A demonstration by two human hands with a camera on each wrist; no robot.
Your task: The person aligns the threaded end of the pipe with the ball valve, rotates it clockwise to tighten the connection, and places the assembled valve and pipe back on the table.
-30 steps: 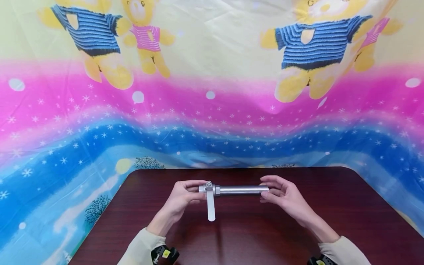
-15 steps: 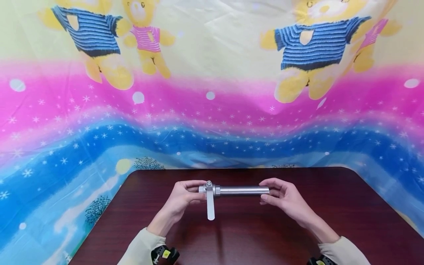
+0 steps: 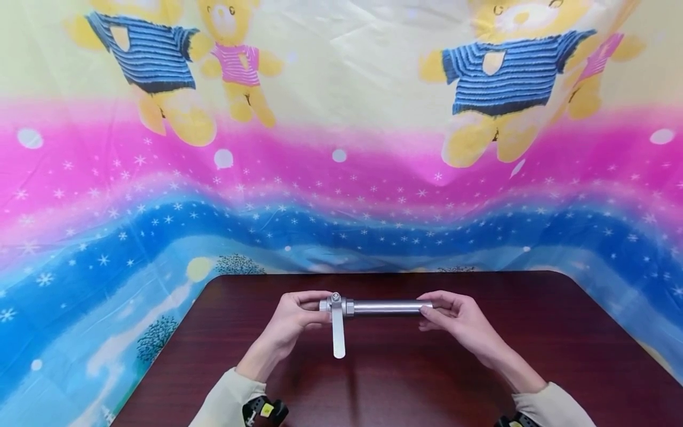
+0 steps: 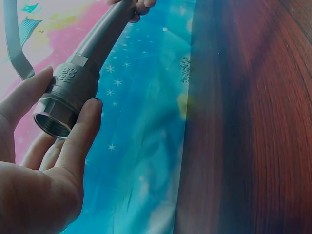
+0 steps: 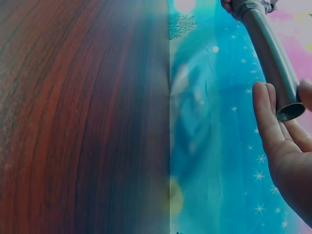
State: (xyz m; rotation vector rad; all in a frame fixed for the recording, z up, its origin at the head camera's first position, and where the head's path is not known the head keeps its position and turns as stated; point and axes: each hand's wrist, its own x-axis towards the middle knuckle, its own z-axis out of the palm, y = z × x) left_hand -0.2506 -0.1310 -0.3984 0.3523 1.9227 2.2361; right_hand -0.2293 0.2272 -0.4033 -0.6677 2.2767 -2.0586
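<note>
A steel ball valve (image 3: 336, 306) with a flat lever handle (image 3: 338, 338) is held up over the table, joined to a smooth metal pipe (image 3: 389, 306) that runs level to the right. My left hand (image 3: 290, 320) grips the valve body between thumb and fingers. In the left wrist view the valve's threaded open end (image 4: 53, 124) faces the palm. At the pipe's far end, my right hand (image 3: 461, 314) pinches the tube with its thumb on the near side and fingers behind. The hollow pipe mouth (image 5: 291, 111) shows in the right wrist view.
Below the hands lies a dark red-brown wooden table (image 3: 416, 379) with rounded back corners. A printed cloth (image 3: 341, 178) with bears and snowflakes hangs behind it and along both sides. Black devices (image 3: 265, 410) are strapped at both wrists.
My right thumb dropped below the pipe's end, then came back up onto it, with the fingers shifting slightly. The left hand and the valve have stayed nearly still.
</note>
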